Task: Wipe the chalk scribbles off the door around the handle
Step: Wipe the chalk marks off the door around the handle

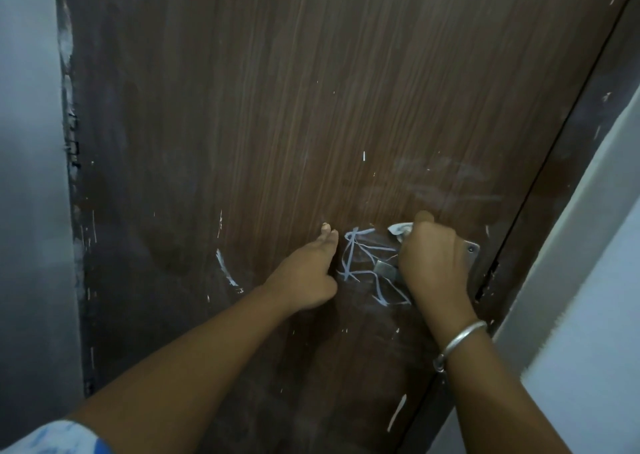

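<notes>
White chalk scribbles (363,266) cross the brown wooden door (311,107) just left of the metal handle (384,269). My right hand (433,263) grips a crumpled white cloth (400,229) and presses it on the door above the handle, covering most of the handle plate (471,248). My left hand (308,273) rests against the door left of the scribbles, with its fingers stretched upward. A faint smeared chalk haze (446,183) lies above my right hand.
The dark door frame (554,176) runs diagonally down the right, with a pale wall (588,280) beyond it. A grey wall (31,176) borders the door's left edge. White scratches and a curved mark (227,273) dot the lower door.
</notes>
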Available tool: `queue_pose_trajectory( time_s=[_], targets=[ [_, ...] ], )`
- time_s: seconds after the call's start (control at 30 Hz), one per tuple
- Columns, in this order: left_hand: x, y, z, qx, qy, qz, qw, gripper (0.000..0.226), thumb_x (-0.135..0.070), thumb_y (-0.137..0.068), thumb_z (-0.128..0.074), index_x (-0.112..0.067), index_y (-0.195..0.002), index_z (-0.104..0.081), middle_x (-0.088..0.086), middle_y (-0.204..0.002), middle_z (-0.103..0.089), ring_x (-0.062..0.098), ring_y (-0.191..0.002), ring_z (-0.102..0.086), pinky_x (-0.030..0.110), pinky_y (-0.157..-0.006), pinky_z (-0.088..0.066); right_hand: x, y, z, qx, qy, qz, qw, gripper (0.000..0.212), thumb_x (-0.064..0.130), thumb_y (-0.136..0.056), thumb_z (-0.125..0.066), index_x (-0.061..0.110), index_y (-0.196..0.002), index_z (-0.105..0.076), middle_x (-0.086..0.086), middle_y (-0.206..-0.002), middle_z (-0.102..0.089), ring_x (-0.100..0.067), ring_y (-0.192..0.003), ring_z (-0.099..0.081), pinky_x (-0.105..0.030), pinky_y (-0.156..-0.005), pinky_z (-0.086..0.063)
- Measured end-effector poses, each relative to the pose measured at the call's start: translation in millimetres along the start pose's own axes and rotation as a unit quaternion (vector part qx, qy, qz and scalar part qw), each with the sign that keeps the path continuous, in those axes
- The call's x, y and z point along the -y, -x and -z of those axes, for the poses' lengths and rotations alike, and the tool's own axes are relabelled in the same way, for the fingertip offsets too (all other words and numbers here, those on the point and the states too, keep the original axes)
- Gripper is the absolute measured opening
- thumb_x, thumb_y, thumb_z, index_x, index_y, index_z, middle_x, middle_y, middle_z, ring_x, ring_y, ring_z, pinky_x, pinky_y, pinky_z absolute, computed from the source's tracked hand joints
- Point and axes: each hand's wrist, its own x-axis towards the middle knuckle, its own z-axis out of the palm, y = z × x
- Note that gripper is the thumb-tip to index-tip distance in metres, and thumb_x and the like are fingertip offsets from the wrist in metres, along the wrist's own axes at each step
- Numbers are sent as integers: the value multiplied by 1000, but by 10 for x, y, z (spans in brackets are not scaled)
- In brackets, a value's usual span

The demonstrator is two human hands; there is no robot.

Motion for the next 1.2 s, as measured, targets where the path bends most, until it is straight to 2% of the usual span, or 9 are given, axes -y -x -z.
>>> queue_pose_trajectory(
  time_s=[0.1,0.2,0.4,0.53,0.67,0.8,0.9,1.07,1.2],
  targets=[
    [-77,4,6,12,-96,13,995,83,-13,-85,-51,-12,-149,3,5,-159,8,21,-144,-14,41,-113,-27,141,-49,-12,-4,-3,41,999,10,0,-90,-43,5,-91,-51,-16,-81,-65,-33,-73,-63,-30,-55,-31],
    [-118,-6,9,17,-170,32,985,84,-20,-86,-50,-12,-149,3,6,-159,9,23,-144,-13,44,-111,-30,353,-110,-21,20,-12,86,996,11,2,-91,-43,4,-95,-52,-14,-84,-66,-31,-76,-65,-30,-55,-34],
    [-177,-47,-29,38,-192,77,977,85,-32,-88,-47,-16,-149,10,3,-158,17,28,-145,-7,46,-111,-25,537,-174,-28,51,-36,136,989,9,6,-91,-46,6,-98,-51,-15,-90,-66,-30,-83,-65,-28,-58,-35],
    [-222,-74,-52,41,-195,93,975,86,-36,-88,-47,-14,-149,10,4,-157,18,28,-142,-20,45,-107,-33,474,-173,3,47,-21,134,990,10,4,-91,-45,6,-95,-54,-13,-88,-66,-28,-81,-65,-28,-57,-36],
    [-225,-86,-3,59,-191,98,975,86,-31,-88,-49,-17,-149,10,1,-157,19,27,-136,-29,46,-103,-38,175,-110,84,34,2,85,996,11,4,-90,-45,8,-84,-53,-12,-77,-65,-31,-73,-65,-29,-53,-36],
    [-171,-91,-12,63,-193,91,975,87,-30,-88,-51,-18,-148,11,0,-157,20,30,-138,-27,46,-102,-38,-188,-1,125,14,21,25,999,20,6,-85,-50,15,-73,-38,-14,-68,-62,-35,-63,-61,-30,-49,-35],
    [-155,-104,-48,56,-201,93,974,89,-29,-87,-52,-18,-148,12,-1,-157,20,29,-137,-29,44,-97,-39,-229,35,101,1,26,20,999,24,7,-86,-50,15,-72,-32,-14,-64,-60,-35,-58,-59,-30,-47,-32],
    [-119,-125,-28,72,-191,86,975,88,-24,-87,-51,-18,-148,12,-1,-156,21,30,-140,-23,45,-105,-36,-158,15,86,2,41,32,999,15,5,-85,-54,12,-77,-44,-15,-69,-64,-34,-63,-62,-27,-49,-22],
    [-147,-127,-23,82,-210,100,969,89,-24,-87,-51,-19,-148,14,-2,-156,23,31,-143,-17,48,-107,-34,-130,-15,74,9,40,38,998,17,5,-85,-53,14,-79,-41,-12,-73,-65,-30,-63,-60,-27,-46,-22]
  ],
)
